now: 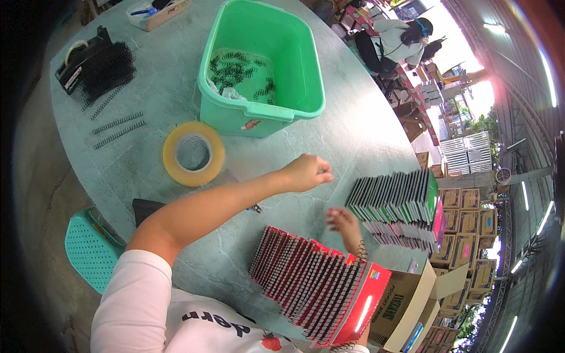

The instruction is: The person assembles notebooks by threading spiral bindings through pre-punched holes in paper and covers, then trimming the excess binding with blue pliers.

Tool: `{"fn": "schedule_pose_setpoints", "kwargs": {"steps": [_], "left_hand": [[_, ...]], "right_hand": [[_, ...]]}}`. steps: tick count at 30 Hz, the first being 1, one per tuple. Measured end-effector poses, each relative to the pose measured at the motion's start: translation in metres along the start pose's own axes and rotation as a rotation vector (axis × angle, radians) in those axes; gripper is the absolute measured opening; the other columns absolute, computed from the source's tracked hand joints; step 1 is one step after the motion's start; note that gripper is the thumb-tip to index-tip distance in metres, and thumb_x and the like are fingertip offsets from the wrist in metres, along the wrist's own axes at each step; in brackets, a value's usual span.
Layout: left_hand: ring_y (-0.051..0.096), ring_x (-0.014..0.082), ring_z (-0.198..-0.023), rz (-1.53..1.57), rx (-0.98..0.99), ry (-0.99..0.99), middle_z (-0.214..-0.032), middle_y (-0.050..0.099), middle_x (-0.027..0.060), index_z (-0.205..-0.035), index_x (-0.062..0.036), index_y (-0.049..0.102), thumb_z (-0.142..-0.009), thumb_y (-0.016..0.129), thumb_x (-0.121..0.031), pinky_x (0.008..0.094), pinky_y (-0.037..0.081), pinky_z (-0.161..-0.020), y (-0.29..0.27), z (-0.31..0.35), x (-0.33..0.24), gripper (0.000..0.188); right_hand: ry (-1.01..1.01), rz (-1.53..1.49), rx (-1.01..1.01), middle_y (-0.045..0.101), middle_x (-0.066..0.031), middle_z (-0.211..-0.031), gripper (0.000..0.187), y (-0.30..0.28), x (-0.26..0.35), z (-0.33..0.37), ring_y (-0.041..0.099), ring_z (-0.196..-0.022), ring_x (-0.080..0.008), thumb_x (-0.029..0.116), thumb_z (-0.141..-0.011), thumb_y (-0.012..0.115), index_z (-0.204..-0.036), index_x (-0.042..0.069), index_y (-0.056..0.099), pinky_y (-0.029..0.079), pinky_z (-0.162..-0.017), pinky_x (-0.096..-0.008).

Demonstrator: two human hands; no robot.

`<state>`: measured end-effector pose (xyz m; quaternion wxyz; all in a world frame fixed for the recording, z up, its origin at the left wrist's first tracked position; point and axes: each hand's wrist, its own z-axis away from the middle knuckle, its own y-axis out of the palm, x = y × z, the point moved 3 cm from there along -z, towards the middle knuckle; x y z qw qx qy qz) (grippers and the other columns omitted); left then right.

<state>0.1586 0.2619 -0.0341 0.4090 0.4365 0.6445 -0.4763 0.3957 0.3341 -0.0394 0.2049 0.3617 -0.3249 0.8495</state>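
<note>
My left hand hovers over the table, right of the big tape roll. Its fingers are curled closed, and whatever they may hold is too small to make out. Beyond a stack of red spiral notebooks is my right hand, slightly blurred, fingers apart and nothing visible in them. The notebook stack hides part of my right forearm. A dark wire coil loops around my right wrist. Just right of that hand stands a stack of green and pink spiral notebooks.
A green tub holds short black coils. Near it lie a roll of clear tape, longer coils and a tape dispenser. An open carton stands lower right. A teal stool is at left; a person sits far back.
</note>
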Motion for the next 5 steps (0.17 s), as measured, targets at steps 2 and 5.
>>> {"fn": "schedule_pose_setpoints", "kwargs": {"steps": [2, 5], "left_hand": [[0.060, 0.0339, -0.085, -0.282, 0.054, -0.013, -0.084, 0.060, 0.0148, -0.095, -0.0049, 0.064, -0.086, 0.060, -0.029, 0.0406, 0.048, -0.076, 0.007, 0.006, 0.033, 0.026], [0.060, 0.0355, -0.095, -0.347, 0.083, -0.235, -0.105, 0.060, 0.0176, -0.100, -0.0066, 0.065, -0.083, 0.063, -0.033, 0.0438, 0.047, -0.084, 0.016, 0.008, 0.073, 0.031]], "right_hand": [[0.115, -0.088, 0.077, 0.064, -0.0068, -0.102, 0.028, 0.016, -0.031, -0.002, 0.060, -0.088, -0.0160, 0.025, -0.094, 0.051, -0.113, 0.004, 0.057, 0.046, -0.076, -0.0296], [0.145, -0.169, 0.152, 0.063, -0.0072, -0.108, 0.035, 0.030, -0.040, -0.008, 0.059, -0.092, -0.0171, 0.031, -0.093, 0.053, -0.117, 0.006, 0.055, 0.046, -0.079, -0.0307]]}}
